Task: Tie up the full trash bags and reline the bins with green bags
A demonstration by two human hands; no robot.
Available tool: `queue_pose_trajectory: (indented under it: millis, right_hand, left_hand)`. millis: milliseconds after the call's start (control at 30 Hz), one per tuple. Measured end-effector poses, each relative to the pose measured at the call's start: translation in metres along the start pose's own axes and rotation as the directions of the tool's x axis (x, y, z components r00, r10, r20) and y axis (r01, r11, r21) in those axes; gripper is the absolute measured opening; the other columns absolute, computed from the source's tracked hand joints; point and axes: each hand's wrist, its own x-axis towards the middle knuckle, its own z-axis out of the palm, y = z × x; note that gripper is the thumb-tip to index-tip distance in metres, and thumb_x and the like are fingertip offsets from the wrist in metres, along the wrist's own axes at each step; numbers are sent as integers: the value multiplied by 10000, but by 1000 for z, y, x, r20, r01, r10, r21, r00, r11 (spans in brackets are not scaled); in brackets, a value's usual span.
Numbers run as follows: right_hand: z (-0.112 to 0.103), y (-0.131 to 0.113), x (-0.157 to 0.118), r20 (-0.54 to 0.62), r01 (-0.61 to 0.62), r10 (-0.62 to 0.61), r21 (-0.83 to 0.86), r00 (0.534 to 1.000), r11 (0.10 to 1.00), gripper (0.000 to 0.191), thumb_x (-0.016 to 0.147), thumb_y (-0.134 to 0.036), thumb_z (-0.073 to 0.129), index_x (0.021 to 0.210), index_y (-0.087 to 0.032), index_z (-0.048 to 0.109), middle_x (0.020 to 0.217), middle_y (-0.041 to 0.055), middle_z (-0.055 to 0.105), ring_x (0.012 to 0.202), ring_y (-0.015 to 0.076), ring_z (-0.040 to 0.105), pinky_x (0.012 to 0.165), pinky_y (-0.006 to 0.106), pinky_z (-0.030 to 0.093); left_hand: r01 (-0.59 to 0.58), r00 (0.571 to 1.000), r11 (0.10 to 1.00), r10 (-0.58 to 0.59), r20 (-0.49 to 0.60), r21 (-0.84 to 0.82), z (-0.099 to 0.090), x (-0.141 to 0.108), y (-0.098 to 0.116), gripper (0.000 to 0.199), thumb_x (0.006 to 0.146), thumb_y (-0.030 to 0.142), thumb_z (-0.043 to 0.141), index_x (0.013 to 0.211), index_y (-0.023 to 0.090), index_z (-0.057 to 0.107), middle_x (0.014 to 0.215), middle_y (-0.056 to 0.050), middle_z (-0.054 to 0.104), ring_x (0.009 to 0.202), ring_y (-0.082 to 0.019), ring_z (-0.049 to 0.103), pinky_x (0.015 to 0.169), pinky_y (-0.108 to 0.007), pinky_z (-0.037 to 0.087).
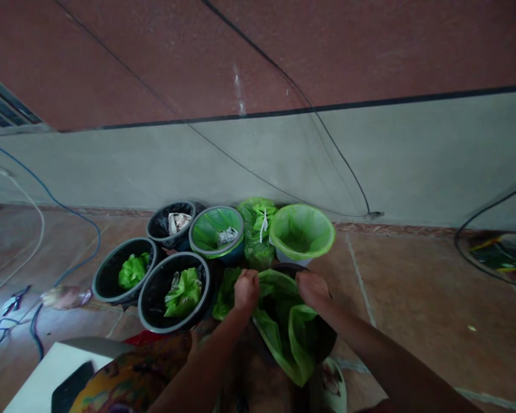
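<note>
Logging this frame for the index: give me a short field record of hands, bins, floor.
left hand: grips green liner bag at the bin's far rim
right hand: grips the same bag
held bin: dark, nearest the person
other bins: three black, one grey-rimmed, one white
tied green bag: between the grey-rimmed and white bins
floor: reddish tiles, cables at left

Left hand [246, 289], right hand [313, 288] grip green bag [289, 327] over black bin [324, 338].

Both my forearms are bare, no sleeves, no watch or rings visible. My left hand [246, 289] and right hand [312, 287] ungloved. Colourful patterned garment [133, 376] below: yellow, orange, dark swirls.
</note>
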Motion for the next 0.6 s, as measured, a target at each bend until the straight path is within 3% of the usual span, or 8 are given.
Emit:
queue_pose_trajectory:
  millis: [167,367,500,600]
  right_hand:
    - [-11,12,5,-58,-63,67,66,996,996,329,937,-219,314,972,-162,637,945,108,706,867,201,655,719,286,407]
    - [-14,5,10,-84,-28,41,157,996,987,405,875,-415,502,1212,-195,548,1024,89,696,932,221,640,754,292,425]
    - [-14,6,11,-163,-6,21,95,986,995,251,888,-266,458,1049,-212,644,978,86,697,936,221,628,790,305,413]
    - [-13,13,13,-205,11,33,211,978,977,245,891,-271,442,918,-194,673,951,73,698,889,197,629,778,280,414]
  left_hand:
    - [23,997,990,-33,-67,-136,3,1,1,253,917,220,409,954,180,656,970,-62,667,924,-161,598,877,-256,431]
    - [25,999,964,-35,-33,-264,3,4,5,228,906,233,438,974,192,653,993,-47,680,936,-153,610,882,-251,440]
    - [48,998,957,-55,-19,-285,5,7,2,225,903,246,451,956,190,662,981,-47,687,917,-151,616,866,-244,439]
    - [46,999,957,-51,-9,-287,5,10,-1,219,892,247,470,920,183,677,949,-45,695,879,-143,617,836,-232,434]
